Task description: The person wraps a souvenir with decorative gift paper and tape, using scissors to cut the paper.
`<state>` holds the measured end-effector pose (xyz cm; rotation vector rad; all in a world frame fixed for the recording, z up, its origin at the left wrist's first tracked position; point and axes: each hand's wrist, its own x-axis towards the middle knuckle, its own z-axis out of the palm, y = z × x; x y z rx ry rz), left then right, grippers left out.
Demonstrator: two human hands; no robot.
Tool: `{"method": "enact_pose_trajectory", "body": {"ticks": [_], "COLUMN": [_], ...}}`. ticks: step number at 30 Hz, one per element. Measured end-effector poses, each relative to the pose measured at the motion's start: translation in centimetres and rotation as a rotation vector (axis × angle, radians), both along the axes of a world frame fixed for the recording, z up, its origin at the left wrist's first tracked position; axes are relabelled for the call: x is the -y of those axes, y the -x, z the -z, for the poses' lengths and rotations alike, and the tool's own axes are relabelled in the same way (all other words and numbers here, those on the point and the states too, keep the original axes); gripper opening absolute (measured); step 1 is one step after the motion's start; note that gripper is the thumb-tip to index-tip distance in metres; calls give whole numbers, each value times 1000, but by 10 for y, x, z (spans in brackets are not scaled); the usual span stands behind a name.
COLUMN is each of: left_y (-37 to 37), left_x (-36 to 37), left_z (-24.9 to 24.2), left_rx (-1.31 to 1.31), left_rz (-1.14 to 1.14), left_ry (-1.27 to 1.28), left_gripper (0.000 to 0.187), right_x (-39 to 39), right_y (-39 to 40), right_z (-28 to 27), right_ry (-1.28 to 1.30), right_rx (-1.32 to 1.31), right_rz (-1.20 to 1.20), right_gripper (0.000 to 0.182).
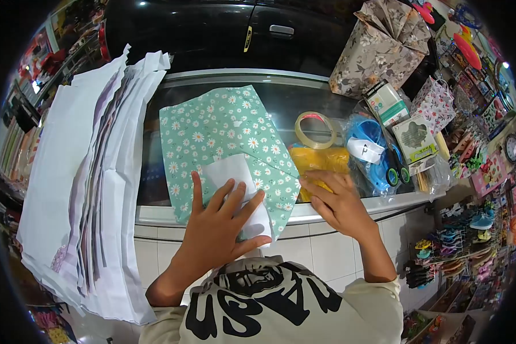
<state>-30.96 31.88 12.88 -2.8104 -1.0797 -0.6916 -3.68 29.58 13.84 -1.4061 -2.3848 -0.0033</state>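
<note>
A sheet of green wrapping paper point(212, 123) with white daisies lies on the glass counter, its lower part folded over so that a white underside point(230, 171) shows. My left hand point(218, 221) is open, fingers spread flat across that white fold and holding nothing. At the paper's right corner is my right hand point(341, 203), fingers stretched toward the corner and thumb apart from them. Its fingertips touch or nearly touch the paper edge, beside a yellow plastic packet point(326, 159). Whatever lies under the folded paper is hidden.
A tape roll point(316, 131) sits behind the yellow packet. Rightward are a blue item in clear plastic point(368, 150), scissors point(396, 172), small boxes point(415, 137) and a floral-wrapped parcel point(381, 49). Large white paper sheets point(69, 172) stand at left. The counter edge point(160, 215) runs near me.
</note>
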Motion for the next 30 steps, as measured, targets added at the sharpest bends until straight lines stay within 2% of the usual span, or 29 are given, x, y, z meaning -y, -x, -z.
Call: {"method": "enact_pose_trajectory", "body": {"ticks": [6,9,15,21,24,30], "left_y": [-2,-8,-15,-16,-16,-15], "left_x": [1,0,-4,-5,-6,-8], "left_z": [-2,-5,0,4,3,4], "left_rx": [-52,-15,-9,-2,1,-6], "left_rz": [-13,31,95,101,102,108], "left_ry": [5,-9,33,26,18,42], "left_gripper": [73,76,77,75,73,73], "right_x": [-1,-4,-9,-31,-45,-64], "right_y": [4,5,16,3,0,11], "right_z": [-5,-4,0,-8,-9,-32], "right_ry": [-52,-158,-208,-129,-79,71], "right_rx": [88,162,131,15,99,246], "right_rz": [-26,-70,-175,-196,-250,-306], "right_gripper": [36,37,32,23,19,21]}}
